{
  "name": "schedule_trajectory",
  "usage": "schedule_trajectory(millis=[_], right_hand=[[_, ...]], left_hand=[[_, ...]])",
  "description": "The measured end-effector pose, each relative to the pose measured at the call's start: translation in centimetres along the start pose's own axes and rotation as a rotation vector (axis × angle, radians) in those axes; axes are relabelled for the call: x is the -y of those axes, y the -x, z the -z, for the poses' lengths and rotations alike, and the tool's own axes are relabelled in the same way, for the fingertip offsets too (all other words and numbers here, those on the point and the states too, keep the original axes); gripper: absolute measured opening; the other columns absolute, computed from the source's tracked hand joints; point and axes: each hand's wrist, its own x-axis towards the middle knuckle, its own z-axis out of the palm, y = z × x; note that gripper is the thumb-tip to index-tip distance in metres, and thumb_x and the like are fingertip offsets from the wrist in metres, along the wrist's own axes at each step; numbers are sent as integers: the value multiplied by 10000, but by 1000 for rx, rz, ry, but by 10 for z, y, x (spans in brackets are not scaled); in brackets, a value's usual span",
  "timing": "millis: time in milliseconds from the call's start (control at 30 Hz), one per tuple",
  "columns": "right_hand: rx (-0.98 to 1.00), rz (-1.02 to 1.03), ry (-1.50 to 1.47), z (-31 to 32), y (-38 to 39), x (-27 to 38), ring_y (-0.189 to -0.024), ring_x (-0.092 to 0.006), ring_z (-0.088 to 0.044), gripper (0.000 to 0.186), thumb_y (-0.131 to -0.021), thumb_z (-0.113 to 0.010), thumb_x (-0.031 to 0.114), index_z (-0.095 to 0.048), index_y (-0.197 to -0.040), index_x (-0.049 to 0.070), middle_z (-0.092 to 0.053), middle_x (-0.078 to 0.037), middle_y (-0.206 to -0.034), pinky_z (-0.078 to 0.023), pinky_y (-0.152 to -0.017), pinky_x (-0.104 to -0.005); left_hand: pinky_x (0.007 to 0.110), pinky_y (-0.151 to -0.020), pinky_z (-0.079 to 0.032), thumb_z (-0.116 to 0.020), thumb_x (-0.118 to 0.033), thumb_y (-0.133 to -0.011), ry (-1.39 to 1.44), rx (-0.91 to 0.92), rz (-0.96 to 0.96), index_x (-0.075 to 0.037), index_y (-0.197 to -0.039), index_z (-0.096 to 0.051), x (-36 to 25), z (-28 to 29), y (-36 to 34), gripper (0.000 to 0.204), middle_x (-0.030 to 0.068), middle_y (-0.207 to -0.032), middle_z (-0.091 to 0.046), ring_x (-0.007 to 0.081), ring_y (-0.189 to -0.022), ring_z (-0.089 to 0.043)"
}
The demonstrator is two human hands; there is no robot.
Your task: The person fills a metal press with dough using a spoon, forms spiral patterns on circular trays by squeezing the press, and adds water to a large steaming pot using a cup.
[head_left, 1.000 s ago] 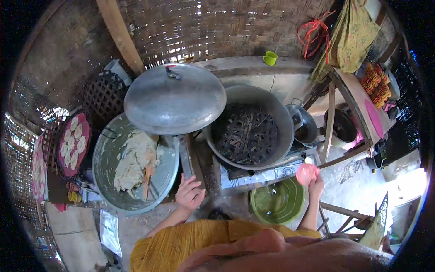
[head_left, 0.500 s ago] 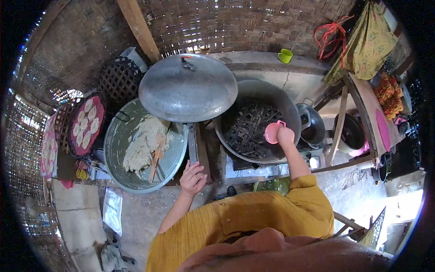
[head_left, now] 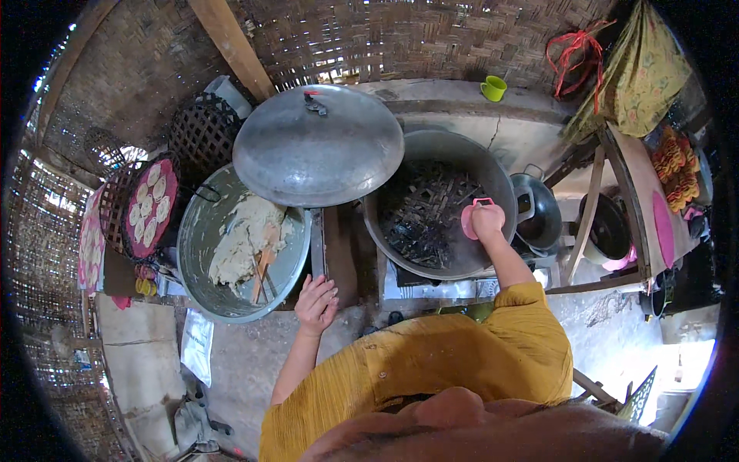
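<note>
Over the right side of a large metal pot (head_left: 500, 183), my right hand (head_left: 487, 222) grips a pink mug (head_left: 467, 220). Inside the pot lies a slatted rack of dark strips (head_left: 435, 192), the mug hanging above it. My left hand (head_left: 316, 303) is empty, its fingers loosely apart, near the right rim of a grey-green basin (head_left: 196, 262). That basin holds pale, sticky dough (head_left: 239, 250) with a wooden paddle (head_left: 264, 271) stuck in it. A big domed metal lid (head_left: 319, 150) with a knob stands tilted between basin and pot.
Flat pale rounds sit on a pink-lined woven tray (head_left: 151, 208) at the left. Behind the pot, a green cup (head_left: 493, 88) rests on the ledge. A dark wok (head_left: 536, 215) and a wooden shelf frame (head_left: 589, 212) stand to the right.
The pink mug has shifted slightly and tipped in my right hand over the pot. My left hand stays by the basin, a little closer to its rim. The view has moved slightly.
</note>
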Motion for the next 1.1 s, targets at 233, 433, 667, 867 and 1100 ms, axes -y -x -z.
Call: schedule_trajectory(millis=[233, 433, 667, 867, 1100], right_hand=[[84, 40, 38, 8, 4, -15, -594, -243, -626, 278, -818, -383, 130, -542, -991, -19, -629, -117, -677, -460, -435, -376], [-24, 31, 60, 20, 18, -20, -571, -232, -625, 234, -794, -422, 137, -570, -938, 26, -629, -100, -666, -451, -402, -350], [-125, -301, -374, 64, 51, -44, -662, -305, -608, 320, -725, -464, 153, -604, -995, 51, -621, -163, -733, -486, -611, -365], [-248, -435, -1434, 60, 154, -92, -611, -75, -512, 324, -750, -478, 82, -565, -1047, -13, -591, -40, -677, -419, -535, -227], [98, -869, -1620, 7, 289, -121, -369, -67, -422, 112, -720, -507, 71, -569, -806, 35, -503, 9, -539, -309, -314, -218]], left_hand=[[441, -906, -379, -549, -138, -753, -49, 10, -15, -22, -887, -620, -1, 2, 1, 191, 124, -943, -606, 299, -961, -555], [440, -904, -381, -516, -128, -768, -43, 0, -11, -7, -859, -630, -1, 1, 0, 190, 144, -936, -610, 306, -971, -555], [418, -890, -401, -534, -164, -778, -82, -1, 20, -26, -882, -628, -4, 1, 0, 196, 123, -952, -606, 301, -981, -548], [373, -861, -414, -531, -173, -783, -170, 23, 78, -7, -953, -606, -11, 3, -4, 249, 164, -1051, -563, 325, -1017, -520], [395, -925, -354, -582, -179, -755, -180, 45, 143, 8, -1049, -545, -18, 6, -2, 350, 179, -1132, -509, 345, -1089, -457]])
